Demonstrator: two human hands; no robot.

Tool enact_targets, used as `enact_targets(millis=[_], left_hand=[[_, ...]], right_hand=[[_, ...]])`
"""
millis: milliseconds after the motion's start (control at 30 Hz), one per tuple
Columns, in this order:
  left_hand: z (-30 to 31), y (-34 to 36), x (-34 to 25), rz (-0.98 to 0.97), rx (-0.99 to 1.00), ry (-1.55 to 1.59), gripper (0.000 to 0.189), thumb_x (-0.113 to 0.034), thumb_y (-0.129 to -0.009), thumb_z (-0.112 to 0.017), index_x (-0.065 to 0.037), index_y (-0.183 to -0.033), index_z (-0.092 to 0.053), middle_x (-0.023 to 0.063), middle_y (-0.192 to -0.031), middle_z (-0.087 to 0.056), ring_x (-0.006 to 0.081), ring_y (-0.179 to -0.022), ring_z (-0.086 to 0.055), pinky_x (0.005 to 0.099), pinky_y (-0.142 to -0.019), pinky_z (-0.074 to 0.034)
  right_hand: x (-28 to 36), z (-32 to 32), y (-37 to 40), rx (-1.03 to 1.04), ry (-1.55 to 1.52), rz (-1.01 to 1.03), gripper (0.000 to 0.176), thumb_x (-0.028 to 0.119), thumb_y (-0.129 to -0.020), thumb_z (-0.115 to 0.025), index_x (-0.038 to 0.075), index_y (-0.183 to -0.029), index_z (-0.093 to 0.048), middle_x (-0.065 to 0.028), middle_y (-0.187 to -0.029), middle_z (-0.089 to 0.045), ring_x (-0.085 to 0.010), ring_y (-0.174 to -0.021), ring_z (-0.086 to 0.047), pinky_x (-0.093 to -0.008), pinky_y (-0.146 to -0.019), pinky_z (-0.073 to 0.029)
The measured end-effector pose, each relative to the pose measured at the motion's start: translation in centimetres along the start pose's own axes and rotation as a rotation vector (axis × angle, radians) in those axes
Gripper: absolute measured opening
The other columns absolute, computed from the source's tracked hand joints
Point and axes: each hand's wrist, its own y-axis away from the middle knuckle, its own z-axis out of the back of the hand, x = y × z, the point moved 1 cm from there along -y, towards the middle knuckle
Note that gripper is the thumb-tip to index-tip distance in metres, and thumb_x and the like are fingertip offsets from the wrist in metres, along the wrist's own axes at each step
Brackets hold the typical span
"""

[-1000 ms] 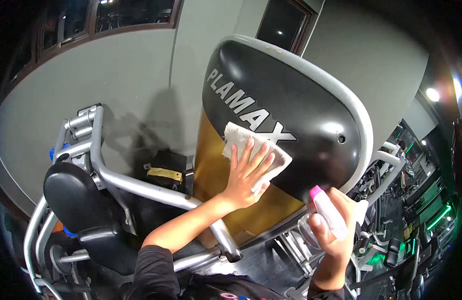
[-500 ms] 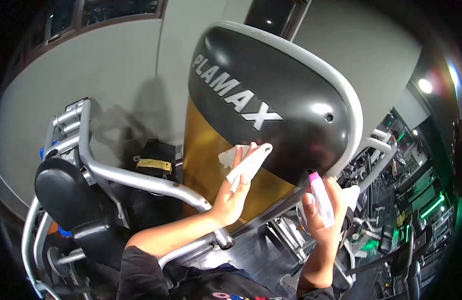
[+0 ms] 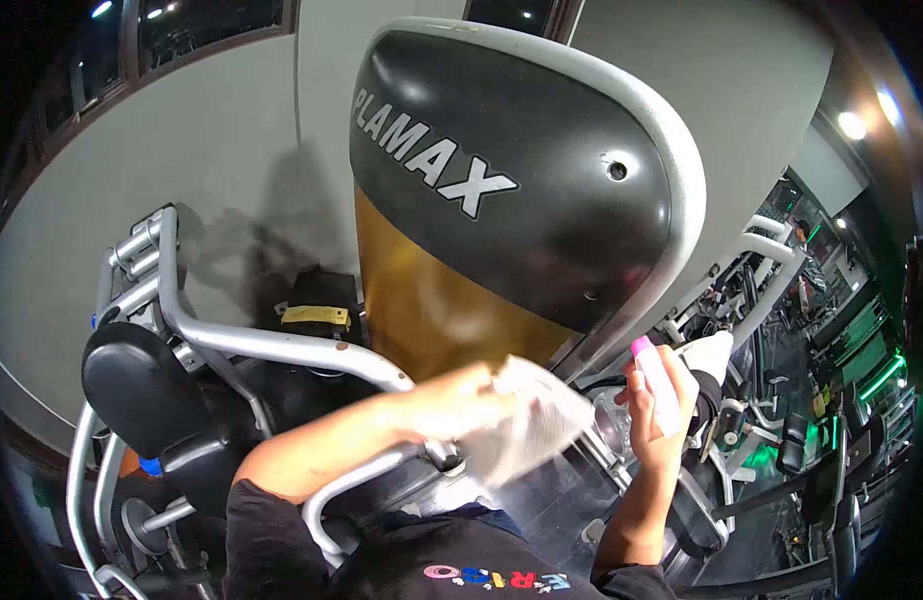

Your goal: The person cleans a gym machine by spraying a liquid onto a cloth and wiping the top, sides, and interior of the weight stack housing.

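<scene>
My left hand (image 3: pixel 461 397), smeared by motion, is closed on a white cloth (image 3: pixel 536 425) that hangs down from its fingers. The cloth is low in front of the machine's housing and overlaps the floor in this view. To the right, my right hand (image 3: pixel 671 385) is wrapped round a spray bottle (image 3: pixel 657 393) with a white head and pink nozzle. Part of a clear body shows to the left of its fingers. Behind both hands stands the large housing (image 3: pixel 541 170), black above and gold below, with PLAMAX lettering and a silver rim.
At left is a machine with a black padded seat (image 3: pixel 131 375) and a curved silver tube (image 3: pixel 271 345) reaching toward my left arm. A yellow strip (image 3: pixel 316 315) lies on a dark object by the wall. More gym equipment (image 3: pixel 771 400) and a distant person (image 3: pixel 806 265) are at right.
My left hand has come down off the housing with the cloth, which now hangs loosely. My right hand still grips the spray bottle. The view has shifted slightly.
</scene>
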Motion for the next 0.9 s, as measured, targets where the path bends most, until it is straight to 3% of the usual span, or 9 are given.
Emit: enact_targets(millis=[67,167,300,367,433,567,700,800,900], left_hand=[[2.1,1.2,-1.0,-0.306,-0.249,0.414,0.029,-0.017,-0.094,-0.057,-0.002,-0.119,-0.056,0.0068,-0.109,-0.064,0.0163,-0.102,-0.063,0.0335,-0.091,-0.051],[5.6,3.9,-6.7,-0.712,-0.399,0.704,0.036,-0.031,-0.1,-0.048,-0.004,-0.123,-0.053,0.0109,-0.117,-0.062,0.0242,-0.107,-0.062,0.042,-0.092,-0.052],[6.2,3.5,-13.4,-1.174,-0.912,0.201,0.043,-0.036,-0.103,-0.041,-0.003,-0.128,-0.05,0.0119,-0.123,-0.059,0.0223,-0.112,-0.06,0.0367,-0.096,-0.048],[6.8,0.4,-12.9,-0.832,-1.132,-0.472,0.045,-0.035,-0.1,-0.047,-0.005,-0.133,-0.047,0.0135,-0.131,-0.055,0.027,-0.122,-0.053,0.0435,-0.105,-0.039],[5.7,-4.8,-11.9,-0.933,-1.182,-1.305,0.051,-0.029,-0.095,-0.053,-0.009,-0.14,-0.043,0.0143,-0.144,-0.044,0.0332,-0.135,-0.038,0.0533,-0.11,-0.026],[4.4,-7.0,-8.3,-0.865,-1.114,-1.341,0.062,-0.022,-0.09,-0.054,-0.009,-0.147,-0.035,0.0146,-0.154,-0.028,0.038,-0.144,-0.02,0.0561,-0.114,-0.007],[5.6,-7.1,-3.6,-1.015,-1.039,-1.587,0.054,-0.026,-0.091,-0.053,-0.006,-0.14,-0.043,0.0173,-0.152,-0.033,0.0418,-0.143,-0.022,0.0553,-0.114,-0.009],[5.1,-5.7,-5.6,-1.069,-0.957,-1.18,0.045,-0.03,-0.102,-0.035,0.0,-0.132,-0.05,0.0185,-0.14,-0.05,0.0397,-0.139,-0.033,0.0511,-0.114,-0.014],[4.2,-3.6,-8.9,-0.891,-1.024,-0.526,0.039,-0.026,-0.104,-0.037,0.005,-0.123,-0.054,0.0129,-0.121,-0.062,0.0185,-0.12,-0.054,0.0339,-0.106,-0.036]], right_hand=[[-0.3,0.4,-0.3,0.004,0.013,0.057,0.017,0.014,-0.081,-0.06,-0.002,-0.08,-0.057,-0.0103,-0.069,-0.051,-0.022,-0.058,-0.05,-0.0312,-0.057,-0.041],[-0.4,0.5,-0.6,-0.028,0.006,0.093,0.015,0.013,-0.079,-0.061,-0.002,-0.08,-0.058,-0.0113,-0.069,-0.052,-0.0242,-0.058,-0.051,-0.0319,-0.057,-0.041],[-0.2,0.5,-1.4,-0.004,-0.015,0.147,0.013,0.012,-0.076,-0.061,-0.001,-0.077,-0.058,-0.0113,-0.067,-0.052,-0.0263,-0.058,-0.051,-0.0339,-0.057,-0.04],[0.6,0.0,-1.8,-0.006,-0.042,0.2,0.013,0.012,-0.076,-0.061,-0.001,-0.076,-0.057,-0.0111,-0.067,-0.051,-0.0266,-0.057,-0.05,-0.0344,-0.056,-0.039],[-0.2,-0.4,-1.7,0.028,-0.107,0.189,0.012,0.012,-0.076,-0.061,0.0,-0.076,-0.058,-0.0108,-0.066,-0.049,-0.0271,-0.056,-0.049,-0.0352,-0.055,-0.039],[-1.4,-0.2,-1.1,0.055,-0.133,0.195,0.011,0.011,-0.076,-0.061,0.001,-0.079,-0.06,-0.0106,-0.068,-0.053,-0.0265,-0.058,-0.052,-0.0337,-0.056,-0.041],[-2.8,0.7,-1.0,0.098,-0.15,0.197,0.014,0.014,-0.076,-0.061,0.0,-0.078,-0.061,-0.0104,-0.068,-0.056,-0.0249,-0.059,-0.055,-0.0334,-0.057,-0.043],[-3.1,2.1,-1.1,0.081,-0.281,0.121,0.023,0.022,-0.077,-0.061,-0.001,-0.076,-0.061,-0.0091,-0.066,-0.057,-0.0216,-0.056,-0.055,-0.0323,-0.055,-0.043],[-3.3,5.1,-3.1,0.098,-0.379,0.148,0.038,0.035,-0.077,-0.062,-0.003,-0.075,-0.06,-0.0086,-0.067,-0.059,-0.0161,-0.053,-0.059,-0.0284,-0.05,-0.044]])
